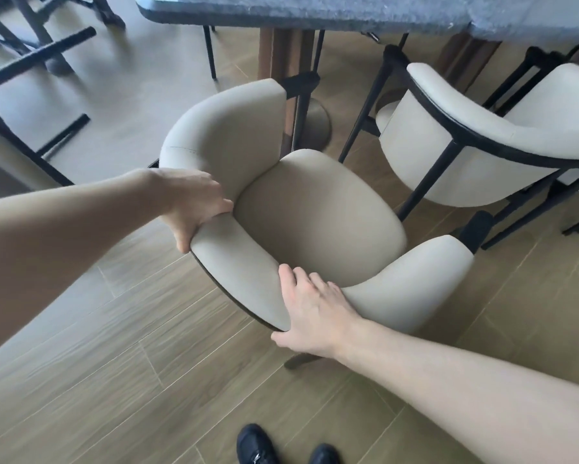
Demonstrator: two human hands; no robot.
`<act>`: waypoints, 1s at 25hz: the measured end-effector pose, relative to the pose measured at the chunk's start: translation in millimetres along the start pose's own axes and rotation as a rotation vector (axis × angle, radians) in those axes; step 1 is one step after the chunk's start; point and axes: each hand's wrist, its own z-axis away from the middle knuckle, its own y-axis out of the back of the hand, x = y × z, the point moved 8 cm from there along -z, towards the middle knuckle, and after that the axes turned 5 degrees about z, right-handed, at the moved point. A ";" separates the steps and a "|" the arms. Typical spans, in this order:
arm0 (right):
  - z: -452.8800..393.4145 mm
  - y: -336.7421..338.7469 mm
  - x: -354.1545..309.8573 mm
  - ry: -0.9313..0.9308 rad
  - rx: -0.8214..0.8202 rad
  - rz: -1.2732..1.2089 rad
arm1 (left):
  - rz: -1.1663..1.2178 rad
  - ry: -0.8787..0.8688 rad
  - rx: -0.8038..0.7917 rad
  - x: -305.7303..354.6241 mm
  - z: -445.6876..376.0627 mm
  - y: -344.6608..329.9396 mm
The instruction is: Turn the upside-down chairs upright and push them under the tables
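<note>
Done: beige chair (318,216) upright, facing tabletop (315,10).
Grip: left hand (194,204) and right hand (315,313) clasp backrest.
Left: push under.

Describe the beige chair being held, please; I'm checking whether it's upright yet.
The beige chair is upright on the wood-look floor, its seat facing up, with a curved padded backrest that wraps round into arms on a dark frame. The left hand and right hand grip the backrest rim. It stands in front of the table, not yet under it.
</note>
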 end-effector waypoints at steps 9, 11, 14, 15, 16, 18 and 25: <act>9.7 -0.9 -8.5 0.394 -0.097 0.250 | -0.146 0.027 -0.044 12.8 51.8 -63.1; -6.4 10.4 10.3 0.419 -0.128 0.293 | -0.154 0.066 -0.008 7.8 43.8 -62.2; -33.6 33.8 53.0 0.360 -0.144 0.307 | -0.085 0.144 0.136 0.4 24.6 -37.4; -41.9 42.2 66.4 0.316 -0.150 0.320 | -0.020 0.160 0.216 0.2 19.9 -31.0; -50.5 50.2 78.7 0.265 -0.164 0.342 | 0.064 0.150 0.318 0.8 16.7 -26.5; -67.5 60.5 100.2 0.160 -0.213 0.381 | 0.161 0.104 0.491 3.8 13.2 -21.3; -94.4 75.3 163.4 0.066 -0.390 0.288 | 0.068 -0.032 0.469 18.3 -33.1 2.9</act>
